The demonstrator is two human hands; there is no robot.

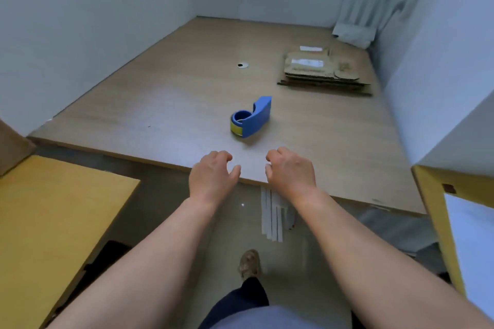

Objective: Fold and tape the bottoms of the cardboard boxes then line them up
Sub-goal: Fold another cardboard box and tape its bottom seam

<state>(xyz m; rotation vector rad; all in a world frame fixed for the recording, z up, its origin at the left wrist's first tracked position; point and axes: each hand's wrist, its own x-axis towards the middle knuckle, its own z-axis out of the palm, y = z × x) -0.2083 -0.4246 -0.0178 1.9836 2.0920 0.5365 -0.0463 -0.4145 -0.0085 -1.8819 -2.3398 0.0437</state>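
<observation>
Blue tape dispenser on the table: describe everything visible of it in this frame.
The blue plastic tape dispenser sits upright on the pale wooden table, near its middle. A round hub at the near end carries a roll with a yellow-green band; the body rises to a raised tip at the far end. Nothing touches it: the left hand and right hand hover nearer the table's front edge, fingers loosely curled, empty.
</observation>
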